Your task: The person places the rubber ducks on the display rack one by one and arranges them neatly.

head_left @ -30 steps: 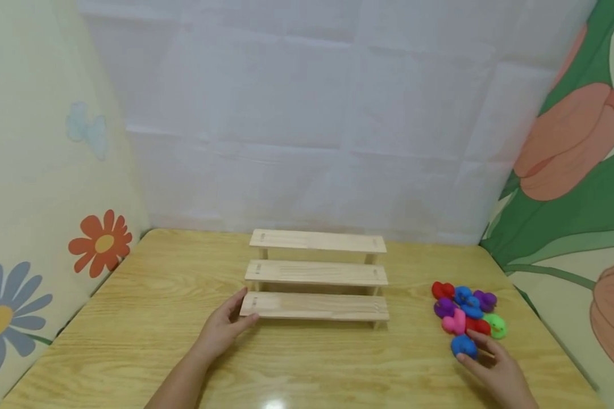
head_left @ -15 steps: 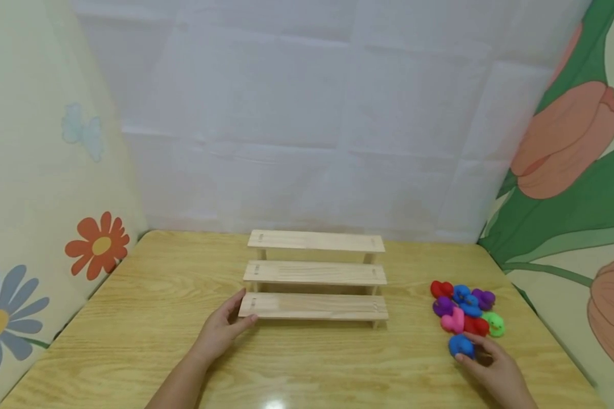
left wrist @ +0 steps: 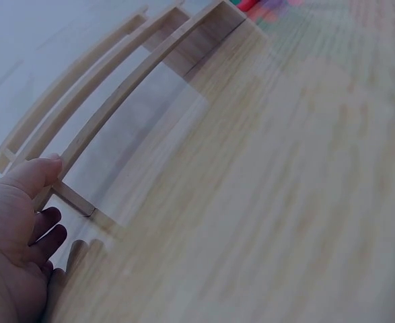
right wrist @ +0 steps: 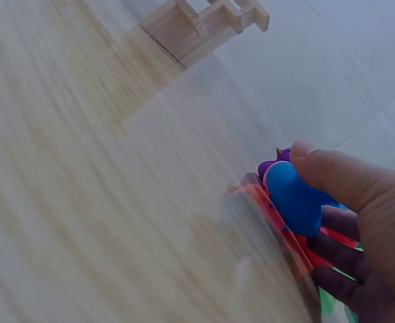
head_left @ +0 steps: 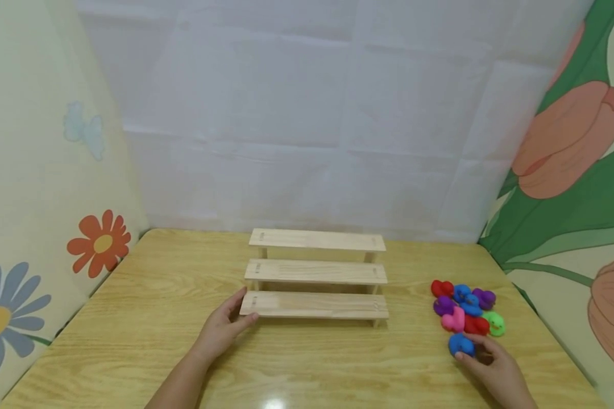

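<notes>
A three-tier wooden display rack [head_left: 314,305] with pale boards stands mid-table in the head view. At the left end of its lowest board is my left hand [head_left: 222,329], thumb on the front edge and index finger at the rear. The left wrist view shows the thumb of my left hand [left wrist: 15,235] against the board's end, above a short leg. On the right, my right hand [head_left: 496,366] holds a blue rubber duck [head_left: 460,345] between thumb and fingers. In the right wrist view the blue duck [right wrist: 293,198] partly hides other ducks behind it.
Just beyond the right hand is a cluster of rubber ducks: red [head_left: 442,288], purple [head_left: 443,305], pink [head_left: 453,320], green [head_left: 495,324] and more blue ones. The wood-grain table [head_left: 307,369] meets a white sheet [head_left: 307,142] behind and flower-printed panels at both sides.
</notes>
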The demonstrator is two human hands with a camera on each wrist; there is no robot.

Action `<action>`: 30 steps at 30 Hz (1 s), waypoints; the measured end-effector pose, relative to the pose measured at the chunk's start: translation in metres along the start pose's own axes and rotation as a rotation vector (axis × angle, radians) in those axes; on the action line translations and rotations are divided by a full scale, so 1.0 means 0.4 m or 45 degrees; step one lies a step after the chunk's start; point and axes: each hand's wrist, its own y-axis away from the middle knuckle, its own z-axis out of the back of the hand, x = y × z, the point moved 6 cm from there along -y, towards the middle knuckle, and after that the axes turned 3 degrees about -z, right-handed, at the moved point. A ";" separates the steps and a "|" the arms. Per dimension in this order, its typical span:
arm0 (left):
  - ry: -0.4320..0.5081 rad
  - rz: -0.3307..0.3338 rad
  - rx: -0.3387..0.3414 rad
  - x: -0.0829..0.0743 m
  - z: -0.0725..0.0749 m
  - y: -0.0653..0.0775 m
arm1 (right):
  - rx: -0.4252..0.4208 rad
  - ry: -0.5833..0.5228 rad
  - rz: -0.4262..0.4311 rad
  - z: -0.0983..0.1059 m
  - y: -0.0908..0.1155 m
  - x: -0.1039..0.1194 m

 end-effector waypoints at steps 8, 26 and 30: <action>0.019 0.006 -0.007 0.000 0.004 0.002 | 0.006 -0.112 -0.058 -0.001 0.001 0.011; 0.002 -0.010 -0.012 -0.003 0.000 0.007 | -0.064 -0.223 -0.005 -0.018 -0.022 0.106; -0.015 -0.009 -0.026 -0.003 0.001 0.006 | -0.111 -0.216 0.092 -0.023 -0.029 0.142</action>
